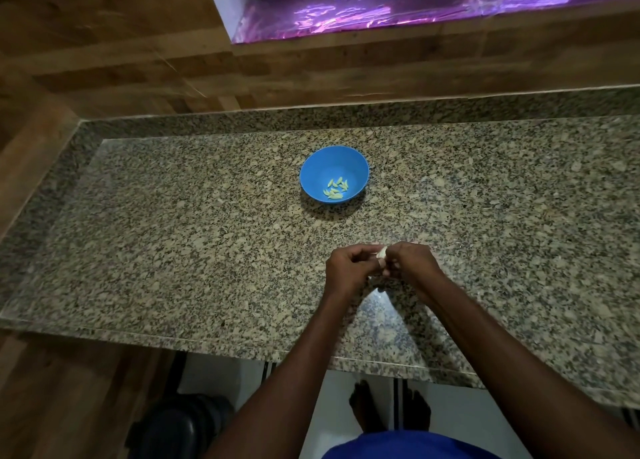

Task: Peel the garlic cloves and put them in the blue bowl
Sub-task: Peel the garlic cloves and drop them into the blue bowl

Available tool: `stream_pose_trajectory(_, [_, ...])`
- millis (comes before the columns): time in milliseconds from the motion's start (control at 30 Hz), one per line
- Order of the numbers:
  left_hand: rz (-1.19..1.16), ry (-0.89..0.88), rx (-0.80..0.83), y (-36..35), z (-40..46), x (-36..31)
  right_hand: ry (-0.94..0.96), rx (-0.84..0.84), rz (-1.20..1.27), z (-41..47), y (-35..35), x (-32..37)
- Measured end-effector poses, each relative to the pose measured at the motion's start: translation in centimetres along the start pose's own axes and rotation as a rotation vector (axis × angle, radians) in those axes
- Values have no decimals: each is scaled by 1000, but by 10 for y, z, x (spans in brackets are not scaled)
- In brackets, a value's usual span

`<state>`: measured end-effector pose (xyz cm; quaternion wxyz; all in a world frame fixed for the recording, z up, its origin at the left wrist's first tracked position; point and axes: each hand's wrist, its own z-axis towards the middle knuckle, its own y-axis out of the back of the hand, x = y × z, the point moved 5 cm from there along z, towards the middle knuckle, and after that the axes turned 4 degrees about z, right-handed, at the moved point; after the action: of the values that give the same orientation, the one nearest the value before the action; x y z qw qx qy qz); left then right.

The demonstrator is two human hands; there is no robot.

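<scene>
Both hands, left (349, 268) and right (410, 263), pinched one clove (381, 255) near the counter's (173, 250) front edge; I judged it light, slippery, best nipped at its tips.

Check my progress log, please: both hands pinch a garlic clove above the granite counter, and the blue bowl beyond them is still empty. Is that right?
Not quite. The head view shows the blue bowl already holds several peeled cloves. The rest stands: the left hand and right hand pinch a garlic clove above the granite counter.
</scene>
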<state>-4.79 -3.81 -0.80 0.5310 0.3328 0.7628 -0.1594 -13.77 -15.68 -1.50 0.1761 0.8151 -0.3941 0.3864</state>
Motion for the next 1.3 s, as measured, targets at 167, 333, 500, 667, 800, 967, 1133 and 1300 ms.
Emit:
stream_pose_trajectory(167, [-46,62,16,4,3,4,19,84,-146,4,-2,5])
stream_pose_trajectory(333, [-22,89,18,2,6,3,-86,61,-83,8,-10,3])
stream_pose_trajectory(500, [-3,80,11,-2,10,2,-101,-8,-94,11,-11,5])
stream_pose_trajectory(667, [42,88,-12,-2,18,0,-131,-45,-22,17,-9,-3])
stream_pose_trajectory(800, [145,86,-69,-1,19,1,-186,21,78,19,-10,-11])
stream_pose_trajectory(967, [280,97,-126,-2,26,8,-188,-24,66,16,-2,-10])
stream_pose_trajectory(1133, [528,-16,-278,8,28,0,-193,-23,47,17,9,-19])
stream_pose_trajectory(1300, [831,-89,-294,12,26,-4,-162,-78,43,15,21,-26])
